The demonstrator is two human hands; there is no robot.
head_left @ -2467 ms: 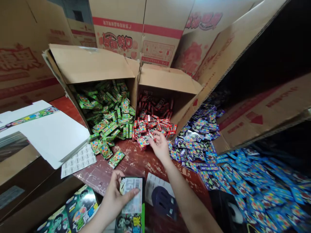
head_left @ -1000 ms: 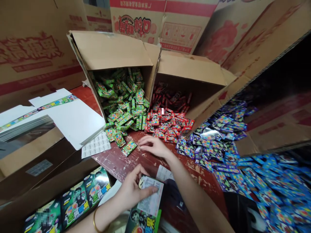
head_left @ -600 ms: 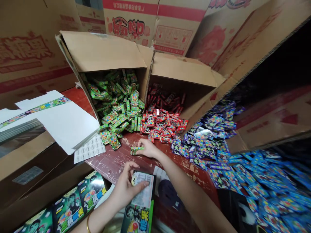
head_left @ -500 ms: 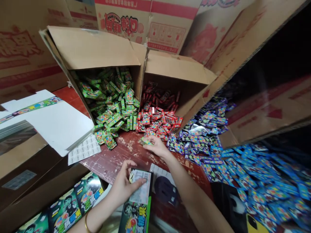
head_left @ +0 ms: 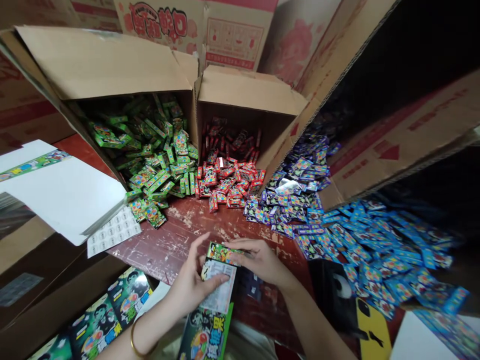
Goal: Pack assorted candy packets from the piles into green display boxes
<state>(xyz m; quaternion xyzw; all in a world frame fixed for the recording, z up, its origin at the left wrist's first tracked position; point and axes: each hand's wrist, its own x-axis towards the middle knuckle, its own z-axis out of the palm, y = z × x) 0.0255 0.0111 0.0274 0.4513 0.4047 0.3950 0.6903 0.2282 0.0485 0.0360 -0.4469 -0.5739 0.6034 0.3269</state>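
Note:
My left hand [head_left: 197,277] is wrapped round a dark green candy box [head_left: 204,327], its thumb on the pale label near the far end. The box slants away from me, with its lower part cut off by the picture's bottom edge. My right hand [head_left: 258,260] is closed at the far end of that box. Its thumb and fingers pinch a small green candy packet [head_left: 221,252] with a colourful face, which meets the box end; the fingers partly cover it. Whether the packet is inside the box, I cannot tell.
Open cartons [head_left: 123,65] hold green packets [head_left: 157,177] and red packets [head_left: 225,180]. Purple packets [head_left: 281,205] and blue packets [head_left: 390,250] spread to the right. White card sheets [head_left: 86,195], a sticker sheet [head_left: 116,232] and several printed boxes [head_left: 97,325] lie left.
My right hand has come back from beside the red packets to the far end of the box, bringing the small green packet. My left hand keeps its grip. The camera view has shifted right.

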